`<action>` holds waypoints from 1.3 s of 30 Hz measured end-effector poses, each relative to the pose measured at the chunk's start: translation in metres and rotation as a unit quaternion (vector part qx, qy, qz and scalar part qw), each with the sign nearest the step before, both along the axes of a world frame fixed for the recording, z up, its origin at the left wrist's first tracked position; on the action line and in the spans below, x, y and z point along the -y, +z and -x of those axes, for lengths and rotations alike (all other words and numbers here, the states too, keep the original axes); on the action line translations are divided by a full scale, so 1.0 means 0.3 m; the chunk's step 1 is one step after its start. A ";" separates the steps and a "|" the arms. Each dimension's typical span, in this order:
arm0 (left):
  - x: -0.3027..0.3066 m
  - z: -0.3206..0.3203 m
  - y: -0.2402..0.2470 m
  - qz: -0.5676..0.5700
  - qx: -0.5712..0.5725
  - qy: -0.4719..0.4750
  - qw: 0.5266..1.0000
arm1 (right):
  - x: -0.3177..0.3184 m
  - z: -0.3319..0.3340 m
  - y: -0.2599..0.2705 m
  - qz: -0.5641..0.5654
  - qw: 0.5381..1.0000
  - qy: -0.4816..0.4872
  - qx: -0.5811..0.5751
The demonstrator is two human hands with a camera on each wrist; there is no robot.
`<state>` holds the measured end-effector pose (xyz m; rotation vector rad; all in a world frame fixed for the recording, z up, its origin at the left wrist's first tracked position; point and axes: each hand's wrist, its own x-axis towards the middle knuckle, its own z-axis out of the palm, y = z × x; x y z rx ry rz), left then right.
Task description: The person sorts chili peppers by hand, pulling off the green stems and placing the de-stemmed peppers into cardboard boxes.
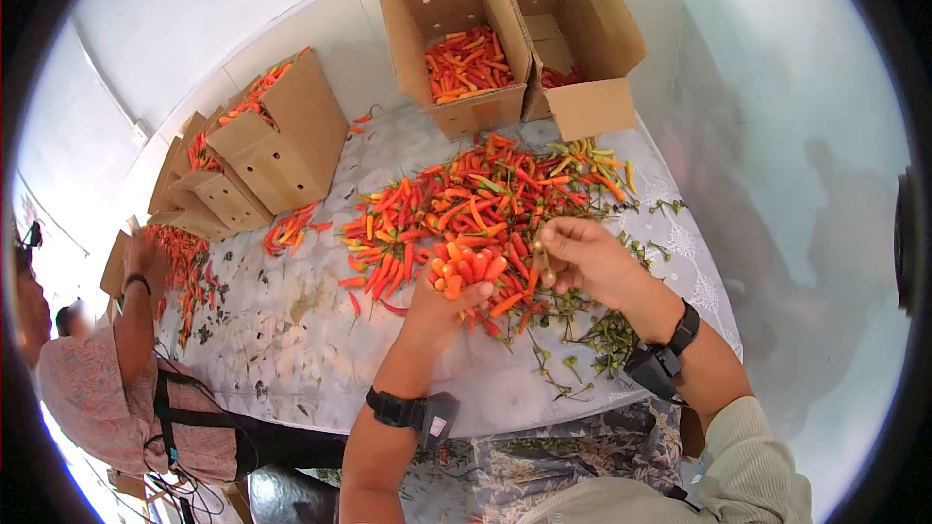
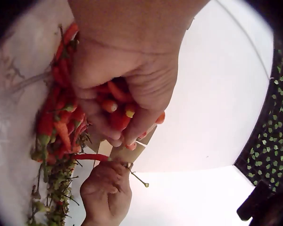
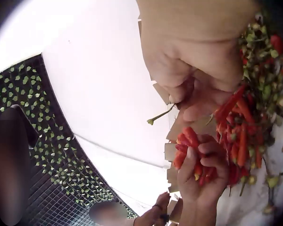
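My left hand [image 1: 439, 315] grips a bunch of red and orange chili peppers [image 1: 468, 270], their rounded ends bare and bunched above the thumb. In the left wrist view its fingers curl around the bunch. Just to the right, my right hand [image 1: 597, 262] pinches with thumb and forefinger. A thin green chili stem [image 3: 160, 115] sticks out from its fingertips in the right wrist view. In the left wrist view a red chili [image 2: 92, 157] shows at the other side of those fingers. Both hands are over the near edge of a large chili pile [image 1: 485, 194].
Green stems [image 1: 607, 340] lie heaped at the right. Two open cartons [image 1: 476, 114] with chilies stand behind the pile, more cartons [image 1: 277, 150] at the left. Another person [image 1: 107, 378] works at the left side of the patterned tablecloth [image 1: 282, 359].
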<state>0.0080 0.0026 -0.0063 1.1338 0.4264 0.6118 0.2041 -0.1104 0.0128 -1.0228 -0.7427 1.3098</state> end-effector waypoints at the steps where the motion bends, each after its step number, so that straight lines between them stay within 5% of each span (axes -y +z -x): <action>1: 0.003 -0.003 0.004 -0.004 0.000 0.009 1.000 | 0.001 0.016 0.001 -0.002 1.000 0.021 -0.005; 6: 0.009 -0.015 -0.027 -0.095 0.004 0.000 0.995 | 0.003 0.047 -0.007 -0.020 0.987 0.123 -0.103; 12: 0.016 -0.016 -0.002 -0.046 -0.024 0.036 0.998 | 0.000 0.011 0.023 -0.032 0.991 -0.109 0.076; 13: 0.011 -0.011 -0.001 -0.034 -0.030 0.037 0.998 | -0.024 -0.004 -0.005 -0.075 0.957 -0.202 0.196; 14: 0.005 -0.009 -0.003 -0.036 -0.036 0.040 0.998 | -0.019 -0.016 -0.003 -0.111 0.870 -0.276 0.393; 16: -0.004 -0.002 -0.009 -0.040 -0.049 0.049 0.997 | 0.005 -0.013 0.043 -0.168 0.566 -0.375 0.714; 19: -0.002 -0.007 -0.002 -0.017 -0.013 0.068 0.997 | 0.038 0.004 0.045 -0.145 0.801 -0.039 0.579; 22: -0.011 0.000 -0.007 -0.003 -0.023 0.062 0.998 | 0.062 0.019 0.059 -0.113 0.735 0.166 0.647; 25: -0.014 -0.001 -0.007 -0.006 -0.032 0.055 0.998 | 0.047 0.036 0.008 -0.069 0.710 0.162 0.682; 28: 0.030 -0.008 0.022 -0.132 -0.045 0.166 0.976 | 0.029 0.023 -0.024 -0.132 0.758 0.112 0.629; 29: 0.016 0.001 -0.006 -0.324 -0.042 0.214 0.921 | 0.026 0.029 -0.023 -0.149 0.764 0.062 0.624; 31: 0.031 0.008 0.041 -0.378 0.009 0.270 0.886 | 0.017 0.046 -0.008 -0.185 0.770 -0.043 0.610; 36: 0.115 0.085 0.331 -0.478 0.088 0.380 0.787 | 0.028 0.056 0.014 -0.188 0.790 -0.106 0.574; 38: 0.140 0.138 0.470 -0.530 0.248 0.415 0.697 | 0.022 0.055 0.009 -0.188 0.780 -0.106 0.587; 39: 0.174 0.126 0.533 -0.548 0.225 0.502 0.630 | 0.023 0.060 0.015 -0.206 0.785 -0.112 0.573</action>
